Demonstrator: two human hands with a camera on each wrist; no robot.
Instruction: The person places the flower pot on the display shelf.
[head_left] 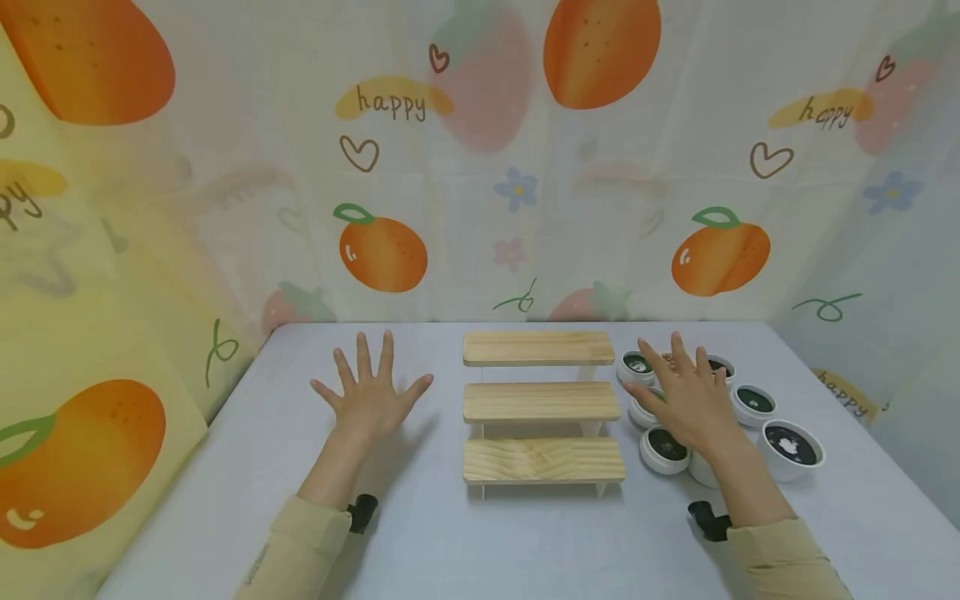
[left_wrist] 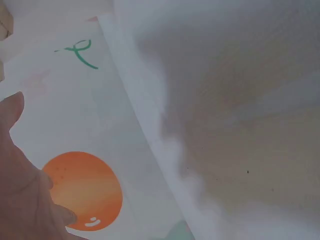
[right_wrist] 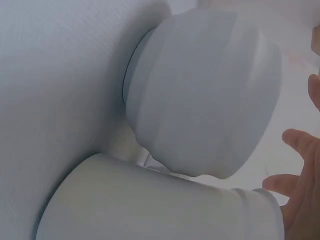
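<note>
My left hand [head_left: 369, 400] hovers palm down over the left of the table, its fingers spread and holding nothing. To its right stands a three-tier wooden stand [head_left: 542, 403] with pale plank shelves on light legs. On the stand's other side, my right hand [head_left: 692, 407] is spread above a cluster of small white pots with dark tops, partly hiding them. A larger white pot [head_left: 790, 452] is right of that wrist. In the right wrist view, a fluted white pot [right_wrist: 200, 95] and a smooth white one [right_wrist: 155, 205] appear beside my fingers [right_wrist: 300, 142].
A white cloth covers the table [head_left: 420, 542]. Behind it hangs a fabric backdrop [head_left: 465, 192] printed with oranges, strawberries and hearts, continuing along both sides. More small pots, such as one with a dark green top [head_left: 753, 401], stand close together at the right.
</note>
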